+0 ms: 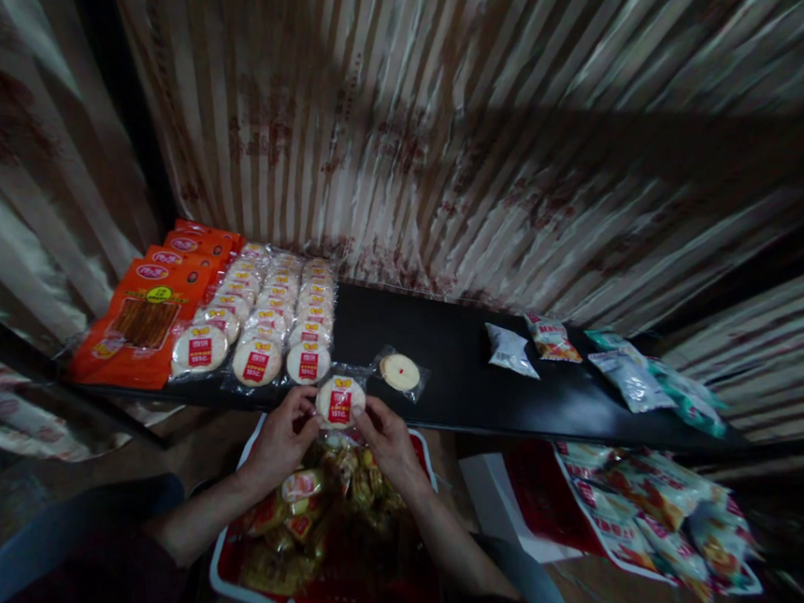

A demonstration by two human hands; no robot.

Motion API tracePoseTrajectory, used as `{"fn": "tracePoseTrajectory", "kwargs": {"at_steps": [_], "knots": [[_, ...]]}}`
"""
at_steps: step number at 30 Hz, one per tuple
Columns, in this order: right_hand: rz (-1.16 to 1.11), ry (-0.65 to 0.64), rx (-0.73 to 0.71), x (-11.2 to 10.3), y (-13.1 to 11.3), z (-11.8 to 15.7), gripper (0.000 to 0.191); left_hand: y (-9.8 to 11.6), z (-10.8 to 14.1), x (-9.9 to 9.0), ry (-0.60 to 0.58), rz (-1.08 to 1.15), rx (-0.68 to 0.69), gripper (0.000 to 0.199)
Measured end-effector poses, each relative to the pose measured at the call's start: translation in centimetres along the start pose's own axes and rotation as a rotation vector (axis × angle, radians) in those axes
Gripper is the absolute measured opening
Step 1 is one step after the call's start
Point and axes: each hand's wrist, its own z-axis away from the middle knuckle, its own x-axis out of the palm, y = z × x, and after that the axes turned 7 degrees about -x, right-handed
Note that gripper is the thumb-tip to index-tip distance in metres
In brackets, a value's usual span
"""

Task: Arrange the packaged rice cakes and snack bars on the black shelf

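In the head view, with the clock centred on the held packet, both bare hands meet low in the middle: the left hand (280,439) pinches the round cracker packet (340,403) by its left edge, and the right hand (390,439) grips its right edge between thumb and fingers. The packet is held up with its red label facing the wearer, at the near edge of a black shelf (440,336). Toward eleven o'clock, cracker packets (258,359) lean in three overlapping rows on the shelf, and at ten o'clock orange bags (142,315) lie overlapped beside them. A single packet (400,373) lies just beside the right hand, between two and three o'clock. Near three o'clock are a small pale bag (510,350), a red-and-white bag (552,337) and, farther along, green-and-silver bags (634,380). At six o'clock a red basket (251,598) with a white rim holds gold-toned packages (284,565), and at four o'clock a second basket (542,496) holds snack bags (658,495). A striped curtain (357,108) hangs at twelve.
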Motion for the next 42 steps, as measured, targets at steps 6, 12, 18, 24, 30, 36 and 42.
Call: {"fn": "tracePoseTrajectory", "kwargs": {"at_steps": [6, 12, 18, 24, 30, 36, 42], "knots": [[0.167, -0.07, -0.015, 0.1, 0.8, 0.0, 0.035, -0.3, 0.9, -0.5, 0.011, -0.065, -0.058, 0.031], [0.152, -0.116, 0.008, 0.3, 1.0, 0.0, 0.034, -1.1, 1.4, -0.9, 0.025, -0.127, -0.059, 0.03], [0.048, -0.088, 0.013, 0.7, 0.7, -0.4, 0.032, -0.9, 1.0, -1.2, 0.073, -0.168, -0.021, 0.029], [0.175, 0.019, -0.122, 1.5, 0.3, -2.1, 0.026, -0.2, 0.2, -1.8, 0.149, -0.204, -0.015, 0.027], [0.24, 0.025, -0.129, 2.5, 1.1, -3.5, 0.026, 0.4, -0.3, -2.7, 0.267, -0.376, -0.017, 0.03], [0.316, 0.081, -0.149, 3.5, 0.7, -4.4, 0.023, 1.3, -0.2, -3.2, 0.284, -0.528, -0.039, 0.03], [0.416, 0.135, -0.184, 3.8, 0.6, -4.9, 0.021, 1.2, 0.2, -2.9, 0.342, -0.689, 0.097, 0.041]]}}
